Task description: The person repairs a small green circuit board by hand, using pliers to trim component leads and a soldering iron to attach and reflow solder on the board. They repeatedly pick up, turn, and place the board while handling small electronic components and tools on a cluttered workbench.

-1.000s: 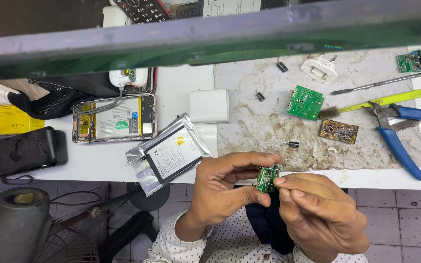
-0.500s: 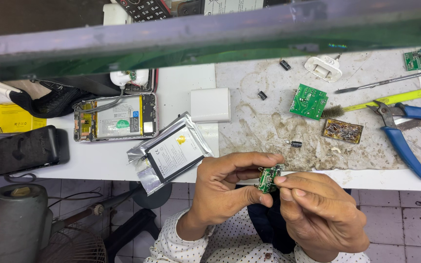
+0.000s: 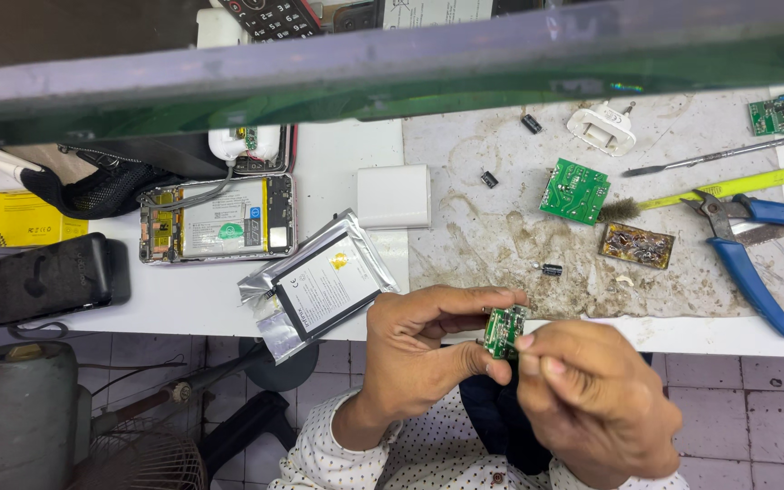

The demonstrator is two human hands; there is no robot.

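Note:
A small green circuit board point(image 3: 504, 330) is pinched between both hands just off the near edge of the white bench point(image 3: 183, 299). My left hand point(image 3: 419, 349) grips its left side with thumb and fingers. My right hand point(image 3: 596, 395) closes on its right side, fingertips over the board's edge. A second, larger green circuit board point(image 3: 574, 191) lies on the stained work mat point(image 3: 501, 245) beyond them.
On the bench lie an opened phone point(image 3: 215, 218), a battery in a silver pouch point(image 3: 319, 283), a white square cover point(image 3: 394, 196), blue-handled pliers point(image 3: 755, 259), a yellow ruler, a metal tool, small capacitors and a white plug housing point(image 3: 602, 127). A fan stands on the floor at left.
The hands and small board stay in nearly the same place; the fingers have shifted slightly on the board.

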